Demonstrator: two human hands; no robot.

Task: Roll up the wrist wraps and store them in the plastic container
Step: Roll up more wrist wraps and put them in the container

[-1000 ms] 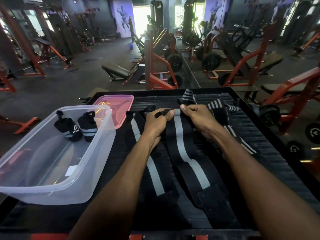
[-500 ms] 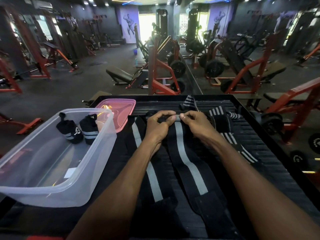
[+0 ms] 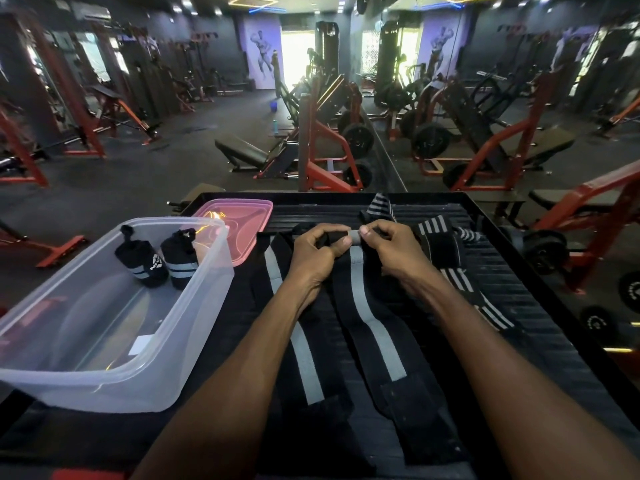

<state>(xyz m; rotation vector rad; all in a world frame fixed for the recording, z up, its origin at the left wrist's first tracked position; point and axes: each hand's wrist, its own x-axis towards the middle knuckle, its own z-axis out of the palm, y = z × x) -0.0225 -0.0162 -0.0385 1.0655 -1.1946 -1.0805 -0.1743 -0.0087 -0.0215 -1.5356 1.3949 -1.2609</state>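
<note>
Two rolled wrist wraps are already standing in the plastic container, side by side at its far end — by my reading, the task is partly done, with more rolling left than finished. You are working on the third: the wrap in hand is lying flat down the middle of the black ribbed mat, and only its far end is starting to curl into a tight little roll. Your left hand is gripping that roll from its left side, fingers curled over it; your right hand is pinching it from the right, thumb and fingertips closed on the fabric. Nearly the whole length is still unrolled toward you.

A second flat wrap is waiting just beside it on the left, and a loosely bunched pair of striped wraps is lying to the right — so at least three more, as far as I can count.

Materials: the wraps are looking like woven elastic, black with a grey centre stripe and a darker patch at the near end, probably hook-and-loop. The container is translucent, rounded-corner, thin-walled plastic. Its pink lid is resting behind it, off the box.
</note>
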